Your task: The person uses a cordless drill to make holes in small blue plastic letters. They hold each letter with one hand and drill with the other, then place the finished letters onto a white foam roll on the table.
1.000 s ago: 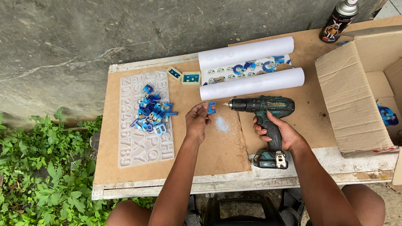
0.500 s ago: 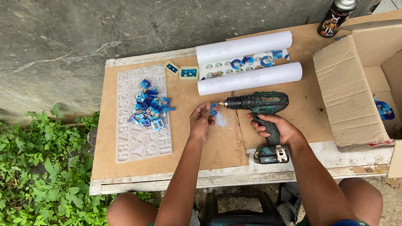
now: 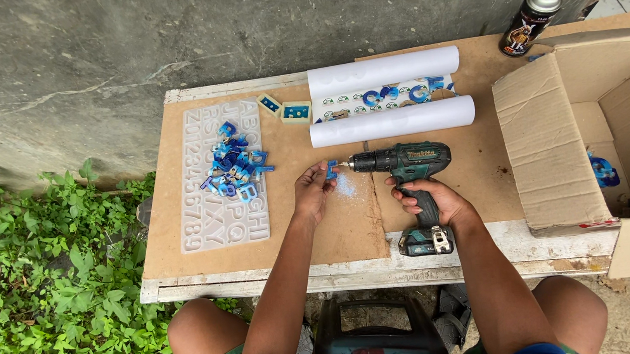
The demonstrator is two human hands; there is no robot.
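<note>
Drill [image 3: 405,161] lying level, bit pointing left, right hand [image 3: 431,202] gripping

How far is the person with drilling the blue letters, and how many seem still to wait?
Done: some blue letters already lie on the unrolled white sheet. In hand: the left hand pinches one small blue piece against the bit of the green cordless drill, which the right hand grips; pale dust lies on the board beneath. Left: a pile of blue letters sits on the clear letter mould, apparently undrilled.
</note>
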